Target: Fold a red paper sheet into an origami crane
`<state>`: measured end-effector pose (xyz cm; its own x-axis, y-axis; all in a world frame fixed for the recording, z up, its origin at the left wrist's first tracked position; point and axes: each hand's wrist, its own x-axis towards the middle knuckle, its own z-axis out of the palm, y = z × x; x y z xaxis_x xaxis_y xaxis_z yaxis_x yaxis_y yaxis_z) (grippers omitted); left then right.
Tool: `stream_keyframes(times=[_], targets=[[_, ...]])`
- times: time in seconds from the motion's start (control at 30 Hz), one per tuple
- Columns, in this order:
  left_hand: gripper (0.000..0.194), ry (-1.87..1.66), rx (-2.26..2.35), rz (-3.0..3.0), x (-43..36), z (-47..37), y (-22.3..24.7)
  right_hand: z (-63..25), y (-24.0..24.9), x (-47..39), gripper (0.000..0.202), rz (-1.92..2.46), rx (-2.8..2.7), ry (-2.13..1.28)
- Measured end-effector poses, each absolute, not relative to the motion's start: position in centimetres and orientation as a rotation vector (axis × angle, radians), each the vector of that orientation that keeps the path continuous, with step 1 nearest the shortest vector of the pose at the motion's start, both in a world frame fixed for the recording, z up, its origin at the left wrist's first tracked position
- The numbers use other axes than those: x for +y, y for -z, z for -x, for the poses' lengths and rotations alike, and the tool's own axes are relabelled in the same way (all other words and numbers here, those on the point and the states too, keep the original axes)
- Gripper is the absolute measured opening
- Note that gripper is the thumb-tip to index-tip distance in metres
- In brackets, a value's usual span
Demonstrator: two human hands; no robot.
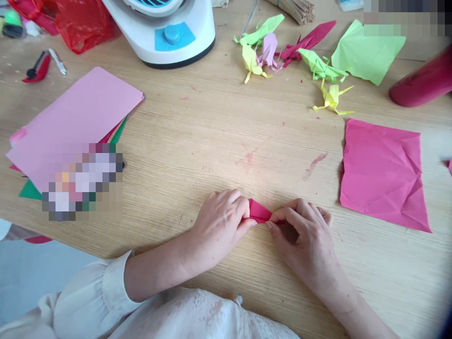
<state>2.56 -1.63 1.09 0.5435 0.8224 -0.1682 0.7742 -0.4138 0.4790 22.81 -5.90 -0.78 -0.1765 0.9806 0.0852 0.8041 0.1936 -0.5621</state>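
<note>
Item: 1 sm. folded deep-pink paper piece [259, 210], lwr ctr of frame, over pale wood-grain surface [212, 122]; L hand [222, 220] curled, pinching its left end, R hand [306, 230] thumb-and-finger pinched on right tip; prob. v. light, thin, crease-prone, tearable, best held gently by folded edges.

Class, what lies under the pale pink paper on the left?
Under the pale pink paper, green paper sticks out, with thin edges of other colours. Their covered parts and full number cannot be seen.

Room across tabletop [219, 127]; white appliance [169, 40] and likely bottle [422, 80] block beyond
</note>
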Motion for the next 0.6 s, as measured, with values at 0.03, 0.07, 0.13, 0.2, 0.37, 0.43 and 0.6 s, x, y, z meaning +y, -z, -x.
stream_keyframes(times=[0.03, 0.07, 0.13, 0.2, 0.37, 0.43, 0.6], targets=[[0.015, -0.132, 1.284, -2.264, -1.6, -2.5, -1.1, -22.8, 0.8, -5.9, 0.008, 1.666, -2.048, -0.551], [0.014, -0.142, 1.277, -2.251, -1.6, -2.5, -1.2, -22.8, 0.8, -5.9, 0.008, 1.666, -2.048, -0.548], [0.011, -0.158, 1.262, -2.232, -1.5, -2.4, -1.3, -22.9, 0.9, -5.9, 0.007, 1.662, -2.046, -0.546], [0.011, -0.167, 1.247, -2.229, -1.5, -2.4, -1.5, -22.9, 0.9, -5.9, 0.007, 1.661, -2.04, -0.554], [0.012, -0.125, 1.233, -2.233, -1.5, -2.4, -2.1, -22.7, 0.7, -5.9, 0.008, 1.658, -2.024, -0.574], [0.012, -0.119, 1.232, -2.22, -1.4, -2.4, -2.2, -22.7, 0.7, -5.8, 0.008, 1.659, -2.023, -0.574], [0.018, -0.116, 1.269, -2.197, -1.1, -2.4, -2.3, -22.7, 0.7, -5.8, 0.008, 1.666, -2.021, -0.556]])
